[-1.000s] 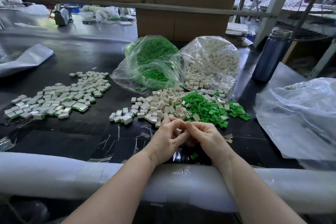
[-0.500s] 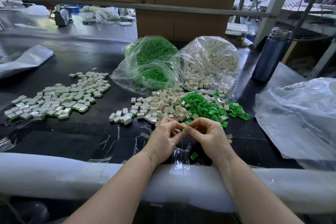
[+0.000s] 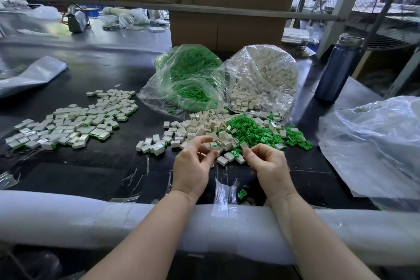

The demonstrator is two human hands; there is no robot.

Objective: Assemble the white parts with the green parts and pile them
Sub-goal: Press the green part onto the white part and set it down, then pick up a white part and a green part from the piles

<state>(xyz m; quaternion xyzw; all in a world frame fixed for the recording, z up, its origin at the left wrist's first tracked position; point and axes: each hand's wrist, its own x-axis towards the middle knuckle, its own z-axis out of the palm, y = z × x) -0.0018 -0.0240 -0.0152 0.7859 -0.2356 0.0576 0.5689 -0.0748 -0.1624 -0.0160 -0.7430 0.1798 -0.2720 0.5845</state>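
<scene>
Left hand held just above the near edge of the loose white parts, fingers curled, with what looks like a small white piece at the fingertips; blurred, so grip not certain. Right hand just beside it, apart, fingers curled inward over the palm; whether anything sits inside cannot be told. Loose green parts heaped right of the white ones, the two heaps mingling at their border, both directly beyond the hands. Assembled pieces, white with green edges, spread flat well to the left on the black desk. Behind the heaps, two clear bags side by side and touching: bag of green parts on the left, bag of white parts on the right, mouths open toward the heaps. Single green part lying near the desk edge between the wrists, beside a scrap of clear plastic. White foam padding along the near edge, forearms resting across it. Crumpled plastic sheet at right, dark blue bottle behind it, cardboard box beyond the bags.
</scene>
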